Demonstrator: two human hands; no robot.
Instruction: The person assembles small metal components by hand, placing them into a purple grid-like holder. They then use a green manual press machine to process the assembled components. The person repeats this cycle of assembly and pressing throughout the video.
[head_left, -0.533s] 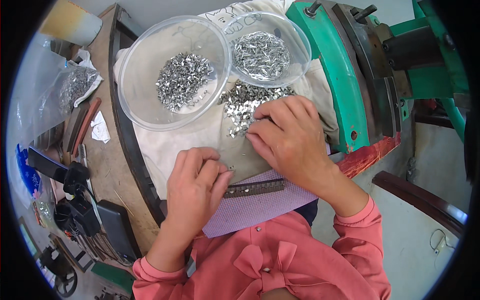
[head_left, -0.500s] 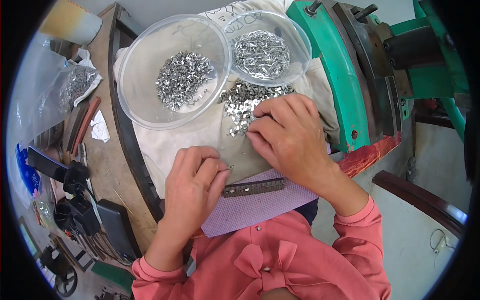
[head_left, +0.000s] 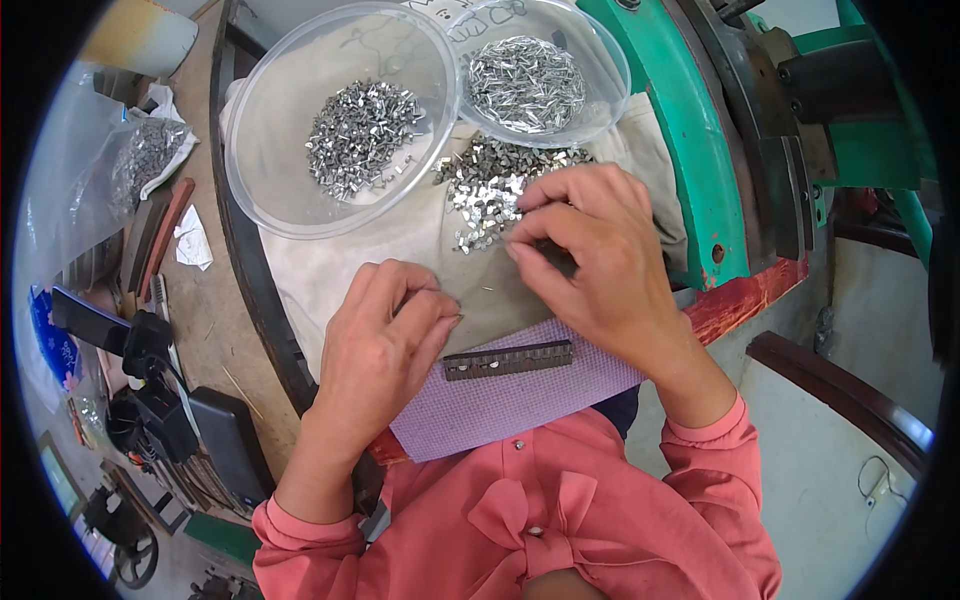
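Note:
My left hand [head_left: 385, 335] hovers over the cloth, left of a dark notched metal strip [head_left: 525, 358]. Its thumb and forefinger are pinched together; whatever lies between them is too small to make out. A few shiny pieces sit in the strip's left part, and the strip rests on a purple woven mat [head_left: 480, 410]. At the near right side of a loose pile of small metal pieces [head_left: 490, 205], my right hand [head_left: 605, 265] has its fingers bent, thumb and forefinger tips nearly meeting. Anything they hold is hidden.
Two clear plastic tubs stand beyond the hands: a larger one [head_left: 255, 190] with short metal bits, a smaller one [head_left: 610, 110] with slim shiny pins. A green machine frame [head_left: 685, 150] borders the right. A black phone-like block [head_left: 230, 435] and plastic bags [head_left: 75, 170] are leftward.
The view has shifted a little, showing more of the notched strip. My right thumb has drawn slightly away from the pile's near edge. My left hand stays pinched.

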